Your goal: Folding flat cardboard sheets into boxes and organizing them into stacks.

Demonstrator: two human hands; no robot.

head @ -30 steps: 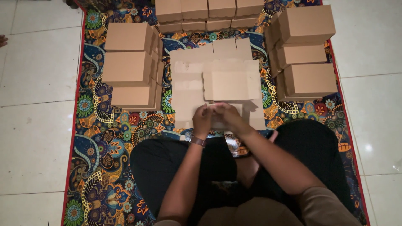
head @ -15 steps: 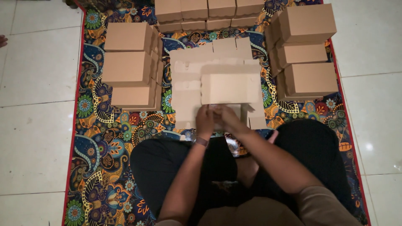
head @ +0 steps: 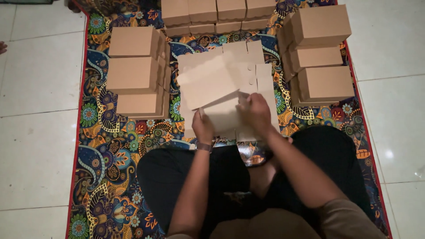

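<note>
The person sits cross-legged on a patterned mat (head: pixel 110 146) laid over a white tiled floor (head: pixel 35 132). Both hands work on a half-folded cardboard box (head: pixel 217 99) held directly in front of the knees, above a stack of flat cardboard blanks (head: pixel 248 62) lying on the mat. The left hand (head: pixel 202 127) grips the near left edge of the box, fingers closed on the cardboard panel, with a watch (head: pixel 203 146) on its wrist. The right hand (head: pixel 256 113) grips the right side of the box, fingers curled over the panel edge, just beside the left hand with a narrow gap between them. The box extends away from both hands toward the upper left; its lid flap is raised and tilted, so the far end sits over the flat blanks. The exact fold state of the near panels under the hands cannot be determined. Finished closed boxes surround the work area: a column of three at the left (head: pixel 133 73), a row along the far edge (head: pixel 217 13), and a stacked group at the right (head: pixel 323 57). All of these stand well apart from the hands and rest on the mat.
</note>
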